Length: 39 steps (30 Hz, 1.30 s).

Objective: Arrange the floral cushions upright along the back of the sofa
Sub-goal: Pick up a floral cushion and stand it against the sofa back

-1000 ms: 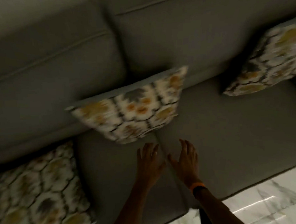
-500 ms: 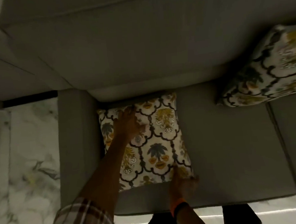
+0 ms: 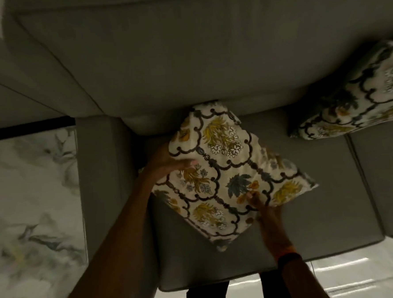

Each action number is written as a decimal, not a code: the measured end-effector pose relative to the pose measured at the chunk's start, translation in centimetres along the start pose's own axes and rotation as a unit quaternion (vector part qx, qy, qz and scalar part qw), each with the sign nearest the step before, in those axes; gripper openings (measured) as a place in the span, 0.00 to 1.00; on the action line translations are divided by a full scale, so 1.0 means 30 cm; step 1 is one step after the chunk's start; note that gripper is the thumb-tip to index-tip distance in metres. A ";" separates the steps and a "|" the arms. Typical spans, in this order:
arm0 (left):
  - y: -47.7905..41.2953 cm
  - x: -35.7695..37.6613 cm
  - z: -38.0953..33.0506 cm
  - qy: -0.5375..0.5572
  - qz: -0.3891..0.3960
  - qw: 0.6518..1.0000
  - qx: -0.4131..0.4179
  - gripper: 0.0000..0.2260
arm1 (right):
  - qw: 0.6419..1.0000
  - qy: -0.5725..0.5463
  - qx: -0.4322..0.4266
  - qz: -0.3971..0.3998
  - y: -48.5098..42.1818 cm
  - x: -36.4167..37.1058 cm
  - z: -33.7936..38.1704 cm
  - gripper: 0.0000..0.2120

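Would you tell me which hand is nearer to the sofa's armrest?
Left. The left hand grips the cushion edge beside the armrest; the right hand holds the opposite side.

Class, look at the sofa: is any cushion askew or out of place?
Yes. The floral cushion held by the left hand and right hand is turned corner-down like a diamond over the seat, not upright. The second cushion at right leans on the sofa back.
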State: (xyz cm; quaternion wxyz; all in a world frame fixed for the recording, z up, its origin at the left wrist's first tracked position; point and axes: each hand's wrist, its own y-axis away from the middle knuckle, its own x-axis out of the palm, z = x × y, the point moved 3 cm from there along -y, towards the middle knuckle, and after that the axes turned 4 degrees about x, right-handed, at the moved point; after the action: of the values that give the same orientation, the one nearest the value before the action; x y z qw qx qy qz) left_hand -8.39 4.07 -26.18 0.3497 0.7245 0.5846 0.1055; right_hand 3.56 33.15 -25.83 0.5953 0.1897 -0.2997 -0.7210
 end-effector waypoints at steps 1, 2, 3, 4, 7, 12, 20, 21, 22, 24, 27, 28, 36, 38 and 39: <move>0.032 -0.012 0.012 0.032 -0.030 0.999 0.008 0.47 | 0.999 0.033 -0.033 -0.008 -0.027 -0.015 0.067 0.32; 0.062 -0.019 0.018 0.060 -0.064 0.996 0.012 0.49 | 0.994 0.079 -0.070 -0.010 -0.057 -0.033 0.138 0.31; 0.081 -0.019 0.024 0.087 -0.097 0.991 0.017 0.48 | 0.989 0.110 -0.098 -0.013 -0.088 -0.048 0.197 0.30; 0.101 -0.011 0.018 0.126 -0.124 0.984 0.033 0.45 | 0.984 0.136 -0.116 -0.006 -0.116 -0.050 0.256 0.30; 0.126 0.030 -0.005 0.173 -0.216 0.956 0.094 0.43 | 0.955 0.234 -0.180 0.026 -0.203 -0.025 0.382 0.31; 0.114 0.046 -0.020 0.204 -0.310 0.917 0.149 0.46 | 0.910 0.357 -0.189 0.091 -0.373 0.051 0.451 0.52; 0.118 -0.092 -0.027 0.184 -0.389 0.887 0.169 0.50 | 0.925 0.308 -0.191 0.112 -0.458 0.126 0.438 0.46; 0.111 -0.096 -0.005 0.189 -0.384 0.887 0.172 0.47 | 0.924 0.314 -0.179 0.125 -0.472 0.135 0.417 0.47; 0.101 -0.097 0.017 0.186 -0.376 0.893 0.165 0.42 | 0.920 0.328 -0.167 0.138 -0.486 0.146 0.399 0.48; 0.089 -0.083 0.049 0.176 -0.336 0.916 0.135 0.37 | 0.900 0.370 -0.159 0.169 -0.525 0.165 0.371 0.50; 0.059 -0.087 0.118 0.150 -0.290 0.939 0.110 0.48 | 0.883 0.406 -0.158 0.172 -0.541 0.190 0.376 0.48; 0.056 -0.093 0.126 0.147 -0.293 0.939 0.103 0.49 | 0.883 0.410 -0.161 0.165 -0.546 0.188 0.377 0.46; 0.046 -0.079 0.239 0.130 -0.379 0.915 0.055 0.51 | 0.899 0.378 -0.135 0.174 -0.563 0.230 0.307 0.51; 0.076 -0.007 0.223 0.121 -0.372 0.920 0.010 0.51 | 0.908 0.360 -0.135 0.169 -0.551 0.219 0.296 0.59; 0.095 0.040 0.226 0.116 -0.372 0.920 -0.023 0.50 | 0.906 0.365 -0.136 0.167 -0.534 0.204 0.288 0.61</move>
State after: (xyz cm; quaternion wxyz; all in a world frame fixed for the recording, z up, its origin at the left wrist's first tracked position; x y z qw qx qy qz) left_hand -2.03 2.36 -29.66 0.3102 0.4288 0.8461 0.0645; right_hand -15.17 30.76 -29.39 0.7945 0.3047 0.0121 -0.5252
